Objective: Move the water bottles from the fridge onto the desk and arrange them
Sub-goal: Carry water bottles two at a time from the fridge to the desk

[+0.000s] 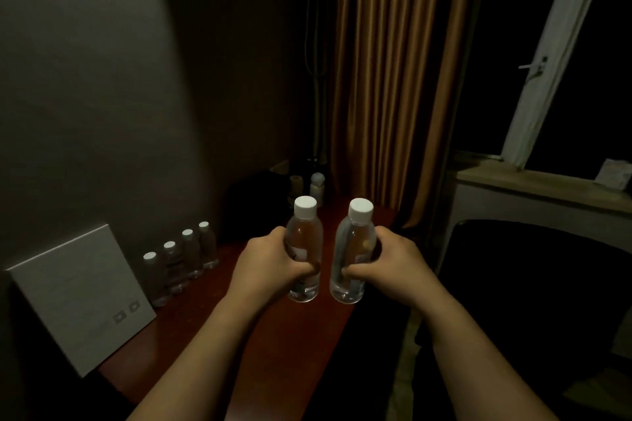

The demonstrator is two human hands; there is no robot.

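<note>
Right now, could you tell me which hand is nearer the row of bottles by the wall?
Left. The left hand is beside the row of bottles; the right hand is farther off.

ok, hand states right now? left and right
Left hand: closed around the left bottle, upright over the desk.
Right hand: closed around the right bottle, upright too.

A single head-worn wide-angle view looks forward and down along the desk, close above it. The wall lies at 10 o'clock, the curtain at 12.
</note>
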